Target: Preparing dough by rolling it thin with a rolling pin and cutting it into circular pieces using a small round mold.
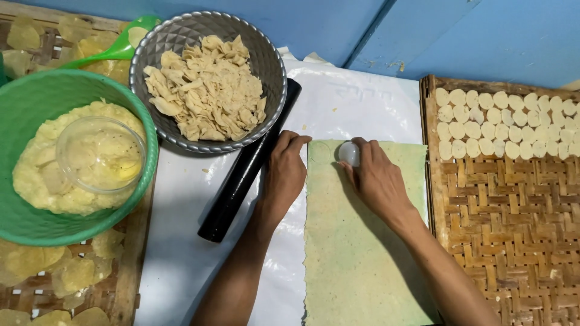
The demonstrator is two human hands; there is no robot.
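Note:
A flat rolled sheet of pale greenish dough (pixel 356 253) lies on a white plastic sheet (pixel 181 253). My left hand (pixel 284 175) rests flat on the sheet's upper left edge, fingers together, holding nothing. My right hand (pixel 377 178) grips a small round white cutter (pixel 348 153) pressed into the top of the dough. A faint round mark shows just left of the cutter. A black rolling pin (pixel 244 172) lies beside my left hand.
A woven bamboo tray (pixel 513 229) at the right carries rows of cut dough discs (pixel 507 124). A silver bowl (pixel 266 60) holds dough scraps. A green bowl (pixel 27 223) holds dough and a clear small bowl (pixel 99 154). A green spoon (pixel 115 51) lies behind.

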